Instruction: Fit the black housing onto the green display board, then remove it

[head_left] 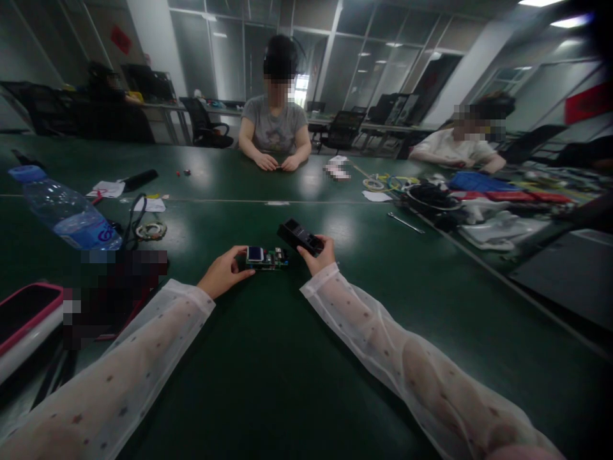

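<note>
My left hand (226,273) holds a green circuit board (271,260) by its left end, with thumb and fingers on its edges. A small square screen sits on the board's left part, and metal and dark components show on its right. In my right hand (320,254) is a black rectangular case (299,235), gripped at its lower right end and tilted. The case hangs close above and right of the board. Both hands are over the green table (287,358), in sheer white sleeves with small stars.
At left are a plastic bottle (71,214), a pink-edged phone (29,310) and a coiled band (151,230). A wrench (405,223) and piled cables (433,197) lie right. A person (275,124) sits opposite, another person (460,144) at right.
</note>
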The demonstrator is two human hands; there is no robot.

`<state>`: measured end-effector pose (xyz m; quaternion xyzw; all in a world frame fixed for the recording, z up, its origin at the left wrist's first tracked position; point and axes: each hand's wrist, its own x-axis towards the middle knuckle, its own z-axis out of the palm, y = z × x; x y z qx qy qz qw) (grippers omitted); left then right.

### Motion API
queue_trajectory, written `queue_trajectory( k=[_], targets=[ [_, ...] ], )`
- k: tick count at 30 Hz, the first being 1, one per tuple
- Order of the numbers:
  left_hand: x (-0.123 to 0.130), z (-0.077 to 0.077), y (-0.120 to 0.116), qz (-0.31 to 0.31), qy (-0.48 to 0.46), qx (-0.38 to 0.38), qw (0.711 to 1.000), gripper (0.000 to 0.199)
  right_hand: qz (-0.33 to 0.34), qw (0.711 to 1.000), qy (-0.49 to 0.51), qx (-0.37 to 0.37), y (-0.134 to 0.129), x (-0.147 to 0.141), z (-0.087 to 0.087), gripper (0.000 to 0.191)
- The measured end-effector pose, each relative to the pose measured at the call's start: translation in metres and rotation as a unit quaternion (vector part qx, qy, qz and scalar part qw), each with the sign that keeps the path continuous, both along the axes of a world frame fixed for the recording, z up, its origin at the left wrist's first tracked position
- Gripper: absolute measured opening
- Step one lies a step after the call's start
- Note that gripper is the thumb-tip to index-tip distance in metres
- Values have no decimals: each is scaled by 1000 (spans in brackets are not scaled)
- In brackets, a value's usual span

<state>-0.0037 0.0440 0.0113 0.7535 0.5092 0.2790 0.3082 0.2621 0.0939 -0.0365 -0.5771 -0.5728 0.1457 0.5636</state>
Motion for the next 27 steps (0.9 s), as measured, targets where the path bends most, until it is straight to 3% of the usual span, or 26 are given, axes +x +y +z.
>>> queue_trajectory(
  k=[6,13,27],
  targets=[
    [0,-1,1,0,5,6,1000,56,5,999,-31,-23,0,1,0,48],
    [0,-3,1,0,6,19,1000,56,14,998,-64,3,1,3,-2,50],
    [0,0,-1,4,18,13,1000,56,7,998,-52,-31,-5,-1,7,49]
  ],
)
